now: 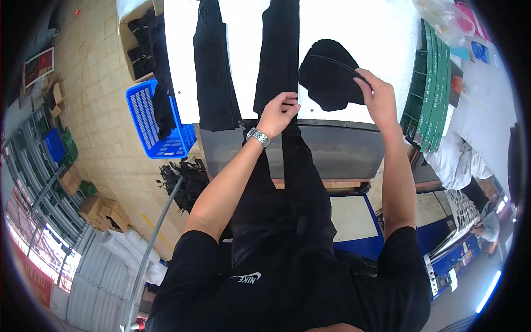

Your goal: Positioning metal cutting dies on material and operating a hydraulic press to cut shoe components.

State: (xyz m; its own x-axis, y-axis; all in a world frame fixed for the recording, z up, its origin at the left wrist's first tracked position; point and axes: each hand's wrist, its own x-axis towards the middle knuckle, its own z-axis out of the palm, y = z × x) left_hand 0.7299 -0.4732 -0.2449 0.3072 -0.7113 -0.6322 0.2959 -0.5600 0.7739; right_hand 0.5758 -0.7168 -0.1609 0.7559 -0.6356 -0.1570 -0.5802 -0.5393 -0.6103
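A rounded black cloth piece (329,74) with a seam-like line across it lies on the white tabletop (362,22). My right hand (379,99) pinches its right edge between thumb and fingers. To its left, a long black cloth strip (278,52) runs down to the table's near edge. Over the lower end of that strip is my left hand (279,115), fingers curled and thumb drawn in beside the strip's right edge. What those fingers hold, if anything, is hidden. Another stack of long black cloth pieces (214,77) lies farther left, apart from both hands.
Left of the table stand a blue plastic crate (146,119) with black cloth hanging into it and a cardboard box (128,39) of black pieces. Green crates (431,88) line the right side. Black scraps (185,180) lie below left. A person (489,227) is at far right.
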